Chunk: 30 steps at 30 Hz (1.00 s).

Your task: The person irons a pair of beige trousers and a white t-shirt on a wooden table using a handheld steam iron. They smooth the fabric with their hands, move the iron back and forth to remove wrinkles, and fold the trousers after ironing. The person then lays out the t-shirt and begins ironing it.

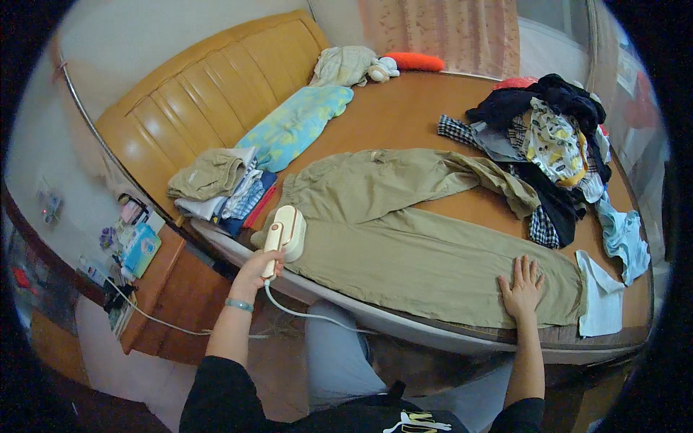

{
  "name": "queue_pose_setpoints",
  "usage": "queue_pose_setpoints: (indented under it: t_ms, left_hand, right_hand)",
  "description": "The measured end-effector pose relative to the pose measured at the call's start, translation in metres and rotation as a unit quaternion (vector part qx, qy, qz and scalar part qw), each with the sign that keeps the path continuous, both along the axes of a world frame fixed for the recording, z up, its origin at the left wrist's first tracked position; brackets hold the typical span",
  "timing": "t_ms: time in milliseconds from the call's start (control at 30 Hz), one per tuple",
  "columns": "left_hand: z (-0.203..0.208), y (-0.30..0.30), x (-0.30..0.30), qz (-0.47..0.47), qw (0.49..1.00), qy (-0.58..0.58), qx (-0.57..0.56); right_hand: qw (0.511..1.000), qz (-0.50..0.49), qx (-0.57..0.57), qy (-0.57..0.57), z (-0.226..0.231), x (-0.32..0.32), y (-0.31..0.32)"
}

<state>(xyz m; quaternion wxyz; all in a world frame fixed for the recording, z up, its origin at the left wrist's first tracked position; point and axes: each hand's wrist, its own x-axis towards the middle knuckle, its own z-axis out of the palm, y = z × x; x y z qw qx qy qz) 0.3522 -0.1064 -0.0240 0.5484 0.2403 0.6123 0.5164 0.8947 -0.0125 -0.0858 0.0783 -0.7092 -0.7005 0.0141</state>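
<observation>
Two bare hands are at work on a pair of khaki pants (404, 245) laid out flat on the brown bed (404, 108), the waist at the left and both legs going right. The left hand (256, 270) has its fingers curled around the handle of a white and gold handheld steam iron (289, 231), which is over the waist; whether it presses on the cloth, I cannot tell. The right hand (522, 287) is flat on the near leg, close to the hem, with its fingers spread. A white cord (310, 315) hangs from the iron and passes in front of the person's knee. Just past the waist sits a pile of folded clothes (227, 187), close to the iron. Behind it lies a blue-green pillow (296, 128) with yellow spots, beside the yellow wooden headboard (216, 79). A big messy heap of clothes (556, 130), dark, checked and printed, lies close by the end of the far leg. A white cloth (600, 296) is right at the near hem, with a light blue garment (624, 242) beside it. At the far corner are a pale pillow (343, 66), a white plush toy (382, 69) and a fuzzy orange cushion (415, 62). On the wooden nightstand (162, 289) stands a blue and green pack (141, 251); what it holds is hidden.
</observation>
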Motion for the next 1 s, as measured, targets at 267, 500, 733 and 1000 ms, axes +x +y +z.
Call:
queue_pose_setpoints:
  t_ms: [267,500,733,1000]
  left_hand:
    - [0.002,0.001,0.089,-0.184,0.983,-0.023,-0.003]
    - [-0.009,-0.004,0.095,-0.205,0.977,-0.042,-0.043]
    - [0.000,-0.008,0.000,-0.039,0.997,-0.061,-0.021]
    - [0.010,0.002,0.044,-0.064,0.998,-0.022,-0.004]
  right_hand:
    - [1.000,-0.008,-0.001,-0.005,-0.001,0.003,0.000]
    - [1.000,-0.007,-0.010,-0.024,-0.001,0.004,-0.001]
    - [1.000,-0.006,0.006,-0.009,0.000,0.001,-0.002]
    - [1.000,-0.006,0.007,-0.009,-0.001,0.004,0.000]
